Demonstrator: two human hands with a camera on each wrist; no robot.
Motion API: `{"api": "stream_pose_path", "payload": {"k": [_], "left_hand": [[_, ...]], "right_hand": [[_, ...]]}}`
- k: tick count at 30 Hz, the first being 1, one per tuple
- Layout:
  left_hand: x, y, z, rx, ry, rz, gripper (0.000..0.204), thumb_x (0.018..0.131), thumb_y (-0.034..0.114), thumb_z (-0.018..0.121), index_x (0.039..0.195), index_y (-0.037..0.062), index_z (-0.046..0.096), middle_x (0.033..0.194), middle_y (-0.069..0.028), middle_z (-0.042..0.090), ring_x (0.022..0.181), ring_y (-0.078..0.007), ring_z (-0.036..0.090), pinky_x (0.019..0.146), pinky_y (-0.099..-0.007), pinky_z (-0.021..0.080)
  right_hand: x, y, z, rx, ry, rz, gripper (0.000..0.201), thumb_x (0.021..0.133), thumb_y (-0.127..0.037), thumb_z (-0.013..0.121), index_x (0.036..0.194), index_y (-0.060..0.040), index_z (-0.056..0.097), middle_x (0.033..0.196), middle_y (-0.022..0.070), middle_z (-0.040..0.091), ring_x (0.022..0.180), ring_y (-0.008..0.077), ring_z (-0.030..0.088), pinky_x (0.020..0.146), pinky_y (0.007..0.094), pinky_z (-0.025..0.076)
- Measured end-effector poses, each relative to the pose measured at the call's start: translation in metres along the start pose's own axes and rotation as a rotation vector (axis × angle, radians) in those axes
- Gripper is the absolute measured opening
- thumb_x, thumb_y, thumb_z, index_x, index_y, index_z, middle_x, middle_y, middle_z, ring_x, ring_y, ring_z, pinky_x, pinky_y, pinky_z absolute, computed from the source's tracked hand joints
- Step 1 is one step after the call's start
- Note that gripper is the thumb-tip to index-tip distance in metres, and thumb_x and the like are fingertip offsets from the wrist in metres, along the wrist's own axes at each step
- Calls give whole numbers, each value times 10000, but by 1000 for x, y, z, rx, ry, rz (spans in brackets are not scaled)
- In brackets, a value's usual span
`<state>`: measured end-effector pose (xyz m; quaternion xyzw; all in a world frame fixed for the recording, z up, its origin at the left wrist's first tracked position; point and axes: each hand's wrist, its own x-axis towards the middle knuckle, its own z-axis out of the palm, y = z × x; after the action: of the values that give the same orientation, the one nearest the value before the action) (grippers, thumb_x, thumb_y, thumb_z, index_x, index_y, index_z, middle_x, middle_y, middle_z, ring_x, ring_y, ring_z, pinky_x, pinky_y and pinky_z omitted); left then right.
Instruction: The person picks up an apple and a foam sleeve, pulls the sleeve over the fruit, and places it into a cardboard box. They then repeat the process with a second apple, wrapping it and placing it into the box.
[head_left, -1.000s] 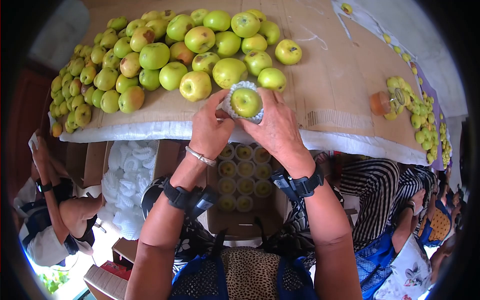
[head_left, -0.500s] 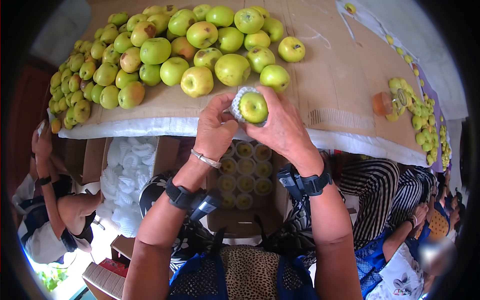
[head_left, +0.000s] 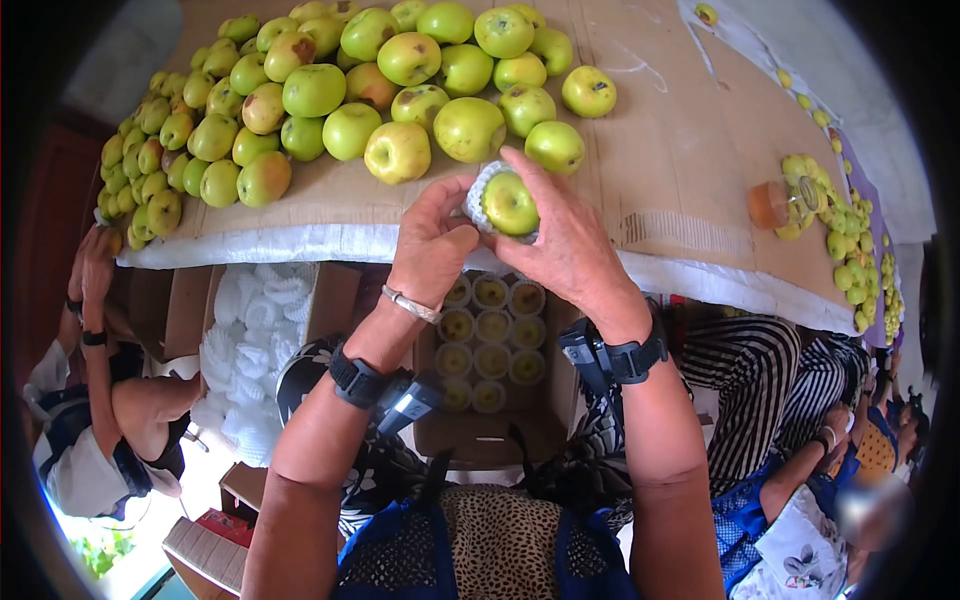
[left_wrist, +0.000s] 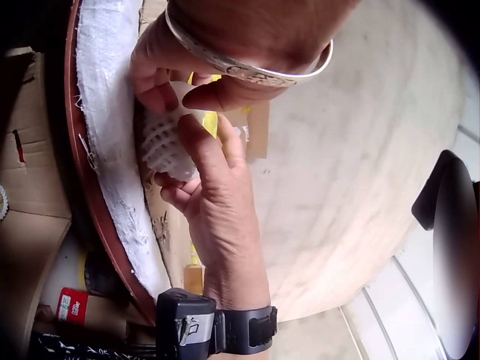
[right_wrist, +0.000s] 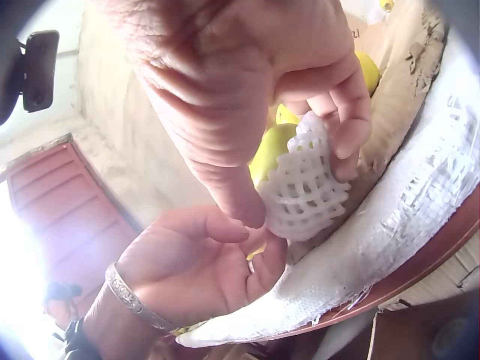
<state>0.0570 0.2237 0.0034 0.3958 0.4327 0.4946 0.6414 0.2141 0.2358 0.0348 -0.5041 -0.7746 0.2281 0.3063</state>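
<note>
Right hand (head_left: 572,245) and left hand (head_left: 430,245) hold one apple (head_left: 512,206) in a white foam net (right_wrist: 304,196), over the near part of the bench (head_left: 690,190).
The right hand curls its thumb and fingers round the netted apple, while the left thumb and fingertips pinch the foam net on the side facing them; netting covers that side, and bare yellow-green skin shows on the other. Just beyond, a heap of loose apples (head_left: 315,92) lies on the cardboard, some with brown blemishes. Below the bench edge, between the forearms, a carton (head_left: 475,440) holds rows of netted apples (head_left: 492,326); left of it, another carton (head_left: 335,300) is piled with spare nets (head_left: 255,335). A bracelet (head_left: 410,304) circles the left wrist.
</note>
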Motion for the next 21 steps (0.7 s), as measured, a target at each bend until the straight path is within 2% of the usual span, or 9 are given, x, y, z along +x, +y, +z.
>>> {"api": "stream_pose_path", "payload": {"k": [3, 6, 9, 11, 12, 14, 17, 19, 21], "left_hand": [[1, 3, -2, 144, -47, -2, 525, 706, -118, 423, 1217, -3, 449, 1151, -74, 541, 962, -137, 560, 817, -265, 470], [5, -4, -5, 198, -41, 61, 522, 702, -122, 422, 1208, 2, 462, 1148, -67, 540, 980, -134, 545, 817, -271, 472], [9, -15, -10, 383, -27, 212, 512, 710, -110, 436, 1204, 17, 474, 1146, -64, 543, 1011, -125, 527, 829, -226, 436], [8, -12, -8, 326, -52, 202, 517, 713, -107, 438, 1215, 14, 461, 1159, -60, 536, 985, -107, 528, 822, -201, 416], [3, -9, -3, 244, -4, 158, 423, 720, -87, 448, 1120, 26, 529, 1039, -65, 590, 890, -95, 552, 749, -211, 443], [5, -4, -7, 35, -133, 54, 481, 737, -75, 466, 1205, 35, 466, 1092, -58, 564, 908, -86, 555, 746, -196, 444], [0, 6, -3, -95, -155, 25, 489, 730, -85, 469, 1207, 26, 459, 1103, -48, 551, 784, -65, 548, 655, -180, 431], [-4, 9, -7, -31, -80, 66, 485, 728, -91, 460, 1199, 24, 467, 1094, -47, 553, 731, -52, 535, 599, -185, 417], [-7, 20, -13, 9, -8, 197, 435, 717, -89, 469, 1135, 24, 508, 1066, -44, 553, 668, -41, 498, 555, -181, 386]], "right_hand": [[0, 1, 1, -24, -20, 4, 628, 651, -198, 720, 1204, -93, 440, 1040, 234, 549, 911, 415, 563, 740, 452, 483], [2, -5, -2, -36, -114, 128, 644, 667, -190, 716, 1243, -106, 440, 1164, 205, 528, 1046, 366, 536, 858, 385, 455], [5, -6, 3, -35, -75, 96, 527, 675, -190, 701, 1156, -108, 503, 980, 182, 611, 928, 343, 594, 764, 383, 485], [4, -6, 7, -91, -62, 86, 488, 673, -205, 708, 1115, -110, 525, 920, 177, 622, 854, 346, 606, 722, 386, 491], [2, 0, 11, -91, 9, 17, 494, 668, -210, 720, 1115, -115, 533, 895, 144, 638, 857, 287, 630, 724, 364, 492], [11, -10, -19, -5, -328, 31, 650, 674, -186, 723, 1240, -126, 408, 1090, 172, 553, 968, 314, 579, 806, 366, 474], [7, -2, -21, 6, -319, 58, 641, 696, -173, 699, 1256, -140, 388, 1100, 145, 553, 1000, 278, 576, 819, 353, 474], [-8, -6, -3, -24, 17, 123, 509, 668, -197, 719, 1132, -103, 531, 880, 97, 639, 890, 206, 629, 749, 333, 491], [-23, 5, -19, 194, -50, 41, 561, 681, -140, 687, 1197, -68, 478, 939, 63, 606, 907, 159, 598, 777, 307, 490]]}}
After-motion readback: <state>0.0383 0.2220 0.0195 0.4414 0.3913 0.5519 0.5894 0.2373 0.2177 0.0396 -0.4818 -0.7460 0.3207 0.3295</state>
